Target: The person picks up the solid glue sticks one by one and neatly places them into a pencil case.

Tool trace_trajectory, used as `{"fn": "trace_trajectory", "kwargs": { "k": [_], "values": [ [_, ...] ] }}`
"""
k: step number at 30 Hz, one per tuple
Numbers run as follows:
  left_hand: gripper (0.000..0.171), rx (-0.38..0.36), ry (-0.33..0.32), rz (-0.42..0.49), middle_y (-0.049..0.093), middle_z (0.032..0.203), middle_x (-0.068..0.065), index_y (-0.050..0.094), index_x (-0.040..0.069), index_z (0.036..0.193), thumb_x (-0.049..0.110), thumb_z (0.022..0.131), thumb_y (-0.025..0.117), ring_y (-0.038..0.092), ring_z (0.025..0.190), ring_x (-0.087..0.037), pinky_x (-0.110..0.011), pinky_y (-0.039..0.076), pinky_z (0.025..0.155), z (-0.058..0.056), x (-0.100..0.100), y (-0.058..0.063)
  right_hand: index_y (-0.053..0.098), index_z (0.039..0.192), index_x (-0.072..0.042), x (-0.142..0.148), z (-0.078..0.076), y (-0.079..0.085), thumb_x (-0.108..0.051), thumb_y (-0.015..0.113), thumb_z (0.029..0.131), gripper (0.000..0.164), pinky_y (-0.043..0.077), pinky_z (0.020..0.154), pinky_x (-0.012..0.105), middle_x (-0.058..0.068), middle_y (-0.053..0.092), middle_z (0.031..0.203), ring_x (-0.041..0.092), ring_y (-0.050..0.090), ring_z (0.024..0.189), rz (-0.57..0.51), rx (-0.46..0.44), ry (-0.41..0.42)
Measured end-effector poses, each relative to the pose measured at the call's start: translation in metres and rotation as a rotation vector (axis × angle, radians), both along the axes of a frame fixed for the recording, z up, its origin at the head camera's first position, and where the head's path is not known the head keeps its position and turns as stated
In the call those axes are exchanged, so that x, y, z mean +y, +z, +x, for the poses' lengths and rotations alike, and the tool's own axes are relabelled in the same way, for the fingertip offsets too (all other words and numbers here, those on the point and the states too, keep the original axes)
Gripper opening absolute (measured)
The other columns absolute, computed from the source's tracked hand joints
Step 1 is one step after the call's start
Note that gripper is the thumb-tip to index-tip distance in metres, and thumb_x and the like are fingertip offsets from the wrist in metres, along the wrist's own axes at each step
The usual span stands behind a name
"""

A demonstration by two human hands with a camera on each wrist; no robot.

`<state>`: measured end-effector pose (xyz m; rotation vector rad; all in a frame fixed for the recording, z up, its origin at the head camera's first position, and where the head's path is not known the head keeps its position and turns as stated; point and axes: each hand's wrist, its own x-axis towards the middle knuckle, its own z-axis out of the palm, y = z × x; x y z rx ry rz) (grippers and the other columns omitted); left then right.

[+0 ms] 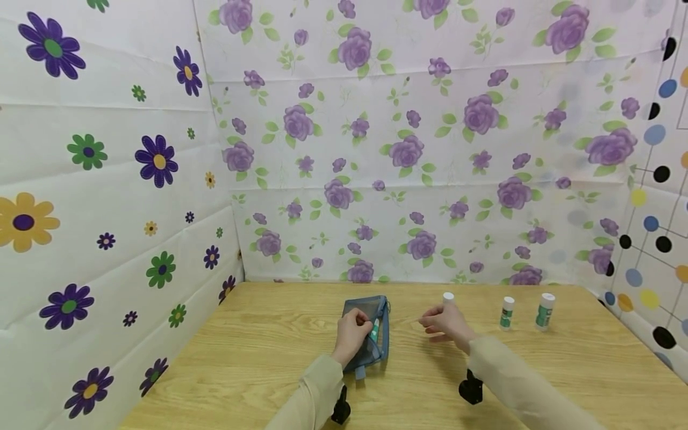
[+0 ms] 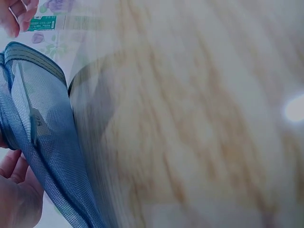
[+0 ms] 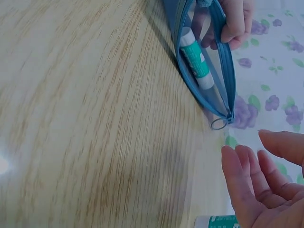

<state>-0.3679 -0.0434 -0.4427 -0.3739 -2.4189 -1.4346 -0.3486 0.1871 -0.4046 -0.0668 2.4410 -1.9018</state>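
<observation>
A blue mesh zipper pouch (image 1: 352,307) lies on the table with its zipped mouth spread apart. My left hand (image 1: 352,335) pinches one edge of that mouth. Inside, a green and white glue stick (image 3: 196,59) shows through the opening in the right wrist view. My right hand (image 1: 448,325) hovers to the right of the pouch, thumb and fingers apart with nothing between them. Behind it stands another glue stick (image 1: 448,296), mostly hidden by the hand; only its white cap shows in the head view.
Two more upright glue sticks, a slimmer one (image 1: 506,313) and a thicker one (image 1: 544,312), stand farther right on the wooden table (image 1: 258,340). A metal ring (image 3: 218,124) hangs at the pouch's zipper end. Flowered sheets (image 1: 333,161) enclose the back and sides.
</observation>
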Motion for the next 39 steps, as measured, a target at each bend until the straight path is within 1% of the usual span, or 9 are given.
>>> {"fn": "trace_trajectory", "kwargs": {
  "k": [1, 2, 7, 11, 17, 24, 27, 34, 39],
  "values": [
    [0.004, -0.006, -0.004, 0.002, 0.050, 0.069, -0.001, 0.057, -0.001, 0.081, 0.002, 0.080, 0.059, 0.046, 0.060, -0.013, -0.028, 0.040, 0.053, 0.000, 0.000, 0.000, 0.056, 0.091, 0.008, 0.001, 0.001, 0.000, -0.007, 0.064, 0.083, 0.019, 0.050, 0.063, 0.041, 0.016, 0.057, 0.082, 0.026, 0.059, 0.070, -0.001, 0.002, -0.011],
    [0.004, -0.011, -0.006, 0.003, 0.050, 0.069, -0.001, 0.057, -0.001, 0.081, 0.003, 0.080, 0.059, 0.046, 0.060, -0.014, -0.028, 0.040, 0.053, -0.001, 0.000, -0.001, 0.056, 0.092, 0.008, 0.001, 0.002, 0.001, -0.005, 0.063, 0.083, 0.018, 0.050, 0.065, 0.042, 0.015, 0.058, 0.083, 0.026, 0.060, 0.071, 0.002, -0.008, -0.044],
    [0.005, -0.017, -0.006, 0.010, 0.050, 0.069, -0.001, 0.057, -0.001, 0.081, 0.003, 0.081, 0.059, 0.046, 0.060, -0.014, -0.029, 0.040, 0.053, -0.001, 0.000, 0.000, 0.056, 0.094, 0.008, 0.007, 0.004, 0.001, -0.005, 0.062, 0.084, 0.018, 0.050, 0.064, 0.041, 0.013, 0.059, 0.084, 0.026, 0.060, 0.072, 0.021, -0.017, -0.083],
    [0.005, -0.018, -0.010, 0.018, 0.050, 0.069, -0.002, 0.057, -0.001, 0.081, 0.003, 0.081, 0.059, 0.046, 0.060, -0.014, -0.029, 0.040, 0.053, -0.001, 0.001, 0.001, 0.058, 0.094, 0.008, 0.013, 0.004, 0.001, -0.006, 0.063, 0.083, 0.018, 0.050, 0.065, 0.042, 0.012, 0.060, 0.083, 0.026, 0.060, 0.072, 0.029, -0.007, -0.085],
    [0.003, -0.026, -0.012, 0.020, 0.050, 0.070, -0.003, 0.057, -0.001, 0.082, 0.002, 0.081, 0.058, 0.046, 0.060, -0.014, -0.029, 0.040, 0.054, -0.003, 0.001, 0.001, 0.057, 0.095, 0.009, 0.024, 0.005, 0.001, -0.007, 0.063, 0.084, 0.020, 0.050, 0.066, 0.043, 0.013, 0.060, 0.086, 0.033, 0.060, 0.079, 0.028, 0.003, -0.084],
    [0.003, -0.032, -0.012, 0.022, 0.050, 0.070, -0.002, 0.056, -0.001, 0.082, 0.001, 0.081, 0.058, 0.045, 0.060, -0.014, -0.029, 0.040, 0.053, -0.003, 0.000, 0.000, 0.058, 0.093, 0.009, 0.035, 0.004, -0.002, -0.006, 0.062, 0.084, 0.018, 0.049, 0.069, 0.044, 0.015, 0.061, 0.087, 0.028, 0.061, 0.076, -0.016, 0.000, -0.098],
    [0.003, -0.033, -0.012, 0.025, 0.050, 0.070, -0.002, 0.057, -0.001, 0.082, 0.002, 0.082, 0.058, 0.046, 0.060, -0.014, -0.029, 0.040, 0.053, -0.004, 0.000, 0.000, 0.058, 0.093, 0.009, 0.039, 0.004, -0.003, -0.005, 0.062, 0.084, 0.017, 0.048, 0.069, 0.044, 0.016, 0.060, 0.088, 0.028, 0.060, 0.076, -0.032, 0.000, -0.110],
    [0.003, -0.032, -0.010, 0.027, 0.050, 0.071, -0.002, 0.057, -0.001, 0.082, 0.002, 0.082, 0.058, 0.046, 0.061, -0.015, -0.029, 0.040, 0.054, -0.003, -0.001, 0.000, 0.055, 0.098, 0.011, 0.046, 0.005, -0.006, -0.005, 0.061, 0.084, 0.021, 0.049, 0.068, 0.041, 0.014, 0.060, 0.088, 0.029, 0.059, 0.079, -0.044, 0.007, -0.120],
    [0.003, -0.036, -0.013, 0.025, 0.050, 0.070, -0.002, 0.057, -0.002, 0.082, 0.001, 0.081, 0.058, 0.046, 0.061, -0.014, -0.029, 0.040, 0.054, -0.002, 0.000, 0.000, 0.052, 0.103, 0.012, 0.050, 0.007, -0.008, -0.005, 0.060, 0.086, 0.025, 0.049, 0.068, 0.041, 0.015, 0.057, 0.091, 0.033, 0.057, 0.084, -0.039, 0.007, -0.133]
  ]
}}
